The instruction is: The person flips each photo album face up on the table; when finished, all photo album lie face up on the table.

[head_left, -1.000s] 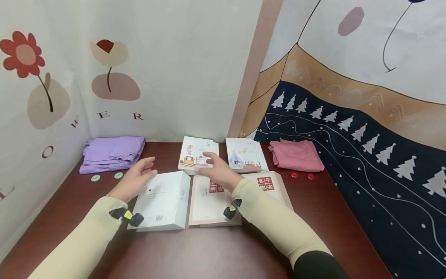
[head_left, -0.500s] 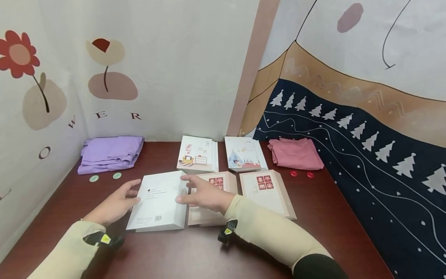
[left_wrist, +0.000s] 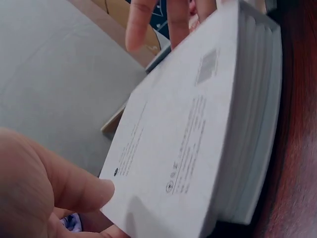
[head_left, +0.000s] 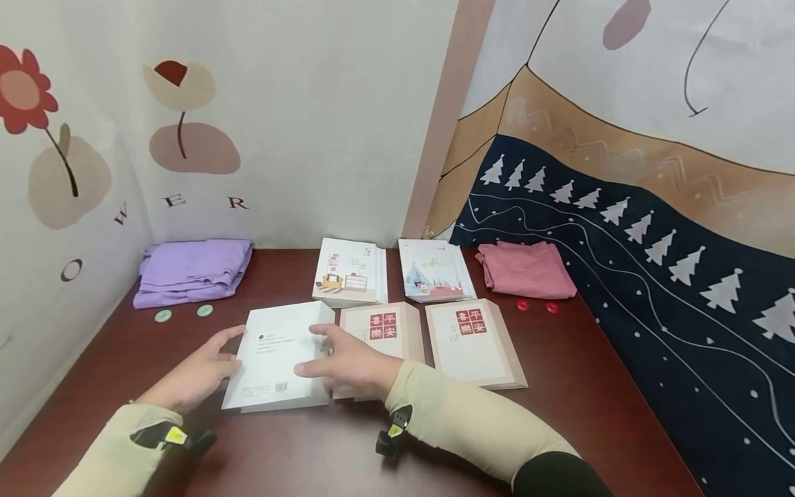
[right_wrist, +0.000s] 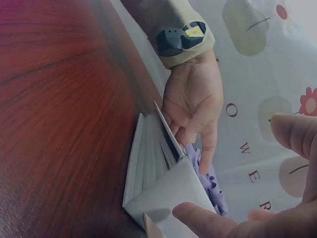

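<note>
A thick white book (head_left: 282, 355) lies on the table with its barcode side up and its spine to the right. At its left edge, my left hand (head_left: 197, 373) lays its thumb (left_wrist: 94, 191) on the cover, other fingers at the edge below. That cover stands a little off the pages in the right wrist view, with the left fingers (right_wrist: 190, 131) beside its edge. Over the book's right side hovers my right hand (head_left: 354, 362), thumb above the cover and fingers stretched near the spine (right_wrist: 171, 201). Its contact with the book cannot be made out.
Two cream books with red squares (head_left: 385, 352) (head_left: 475, 345) lie to the right. Behind them are two illustrated white book stacks (head_left: 344, 266) (head_left: 435, 273). A folded purple cloth (head_left: 192, 269), green discs (head_left: 163, 315), pink cloth (head_left: 528, 269) and red discs (head_left: 522, 305) lie toward the sides.
My right hand has come left and down from above the cream book to the white book. The left hand has dropped from above the white book to its left edge.
</note>
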`<state>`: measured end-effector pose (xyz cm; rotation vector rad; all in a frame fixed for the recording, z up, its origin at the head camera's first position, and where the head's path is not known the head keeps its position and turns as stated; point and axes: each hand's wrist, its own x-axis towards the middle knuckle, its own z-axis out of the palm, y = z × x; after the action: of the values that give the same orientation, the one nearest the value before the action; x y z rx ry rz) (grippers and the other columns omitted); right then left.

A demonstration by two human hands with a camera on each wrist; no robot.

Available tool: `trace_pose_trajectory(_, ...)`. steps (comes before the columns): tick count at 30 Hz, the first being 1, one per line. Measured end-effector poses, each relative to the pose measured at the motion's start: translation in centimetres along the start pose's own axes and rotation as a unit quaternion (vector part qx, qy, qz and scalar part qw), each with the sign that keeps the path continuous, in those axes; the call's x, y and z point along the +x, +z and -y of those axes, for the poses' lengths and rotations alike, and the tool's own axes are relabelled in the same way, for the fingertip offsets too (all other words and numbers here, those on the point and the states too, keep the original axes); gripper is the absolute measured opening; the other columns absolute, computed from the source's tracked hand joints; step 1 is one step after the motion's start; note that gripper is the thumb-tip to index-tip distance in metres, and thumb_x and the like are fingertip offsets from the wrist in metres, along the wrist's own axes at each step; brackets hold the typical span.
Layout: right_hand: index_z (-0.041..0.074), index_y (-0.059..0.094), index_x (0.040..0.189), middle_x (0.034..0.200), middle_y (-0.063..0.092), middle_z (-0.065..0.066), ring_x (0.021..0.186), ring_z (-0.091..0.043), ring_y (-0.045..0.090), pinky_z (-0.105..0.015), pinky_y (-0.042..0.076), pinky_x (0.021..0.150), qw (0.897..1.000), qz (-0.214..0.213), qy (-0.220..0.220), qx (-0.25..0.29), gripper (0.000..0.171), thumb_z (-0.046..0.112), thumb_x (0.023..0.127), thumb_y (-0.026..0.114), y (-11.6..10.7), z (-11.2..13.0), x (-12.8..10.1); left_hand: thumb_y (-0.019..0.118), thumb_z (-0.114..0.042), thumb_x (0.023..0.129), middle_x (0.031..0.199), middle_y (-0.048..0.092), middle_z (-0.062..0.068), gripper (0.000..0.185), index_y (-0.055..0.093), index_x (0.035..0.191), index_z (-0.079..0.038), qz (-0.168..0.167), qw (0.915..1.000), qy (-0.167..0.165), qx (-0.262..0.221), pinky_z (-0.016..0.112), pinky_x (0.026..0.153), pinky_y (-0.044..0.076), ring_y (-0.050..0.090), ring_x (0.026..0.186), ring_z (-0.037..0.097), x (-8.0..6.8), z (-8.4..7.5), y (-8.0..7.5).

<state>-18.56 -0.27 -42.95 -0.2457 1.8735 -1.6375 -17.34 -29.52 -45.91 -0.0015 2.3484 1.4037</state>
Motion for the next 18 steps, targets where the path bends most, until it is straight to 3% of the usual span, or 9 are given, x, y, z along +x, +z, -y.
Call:
trace_pose_trajectory(9, 0.012, 0.042, 0.159, 0.16, 0.041, -0.025, 0.129, -0.029, 0.058, -0.049, 0.058, 0.102, 0.999, -0.009, -0.003, 0.034, 0.077, 0.014, 0.092, 0.08, 0.2, -0.4, 0.3, 0.05, -0.003, 0.104, 0.138, 0.049, 0.038, 0.074, 0.01, 0.166, 0.002, -0.016, 0.9994, -0.002, 0.031, 0.036, 0.084, 0.055, 0.062, 0.115, 0.035, -0.4, -0.6, 0.0)
trace_pose_trajectory(14, 0.011, 0.036, 0.163, 0.164, 0.039, -0.024, 0.143, -0.035, 0.051, -0.053, 0.051, 0.111, 0.998, 0.009, -0.02, 0.062, 0.077, 0.013, 0.097, 0.075, -0.6, -0.5, 0.2, 0.048, -0.002, 0.105, 0.146, 0.039, 0.041, 0.077, 0.004, 0.168, -0.004, -0.027, 0.9996, 0.012, -0.003, 0.035, 0.077, 0.059, 0.062, 0.115, 0.034, -0.9, -0.9, -0.1)
trace_pose_trajectory(18, 0.015, 0.035, 0.164, 0.165, 0.042, -0.017, 0.147, -0.031, 0.049, -0.051, 0.05, 0.112, 0.997, 0.029, -0.056, 0.05, 0.078, 0.015, 0.097, 0.074, -1.1, 0.0, -0.4, 0.046, 0.003, 0.104, 0.145, 0.041, 0.043, 0.079, 0.003, 0.169, -0.006, -0.03, 0.9984, 0.033, -0.033, 0.038, 0.073, 0.062, 0.068, 0.105, 0.028, -1.3, -1.6, -0.2)
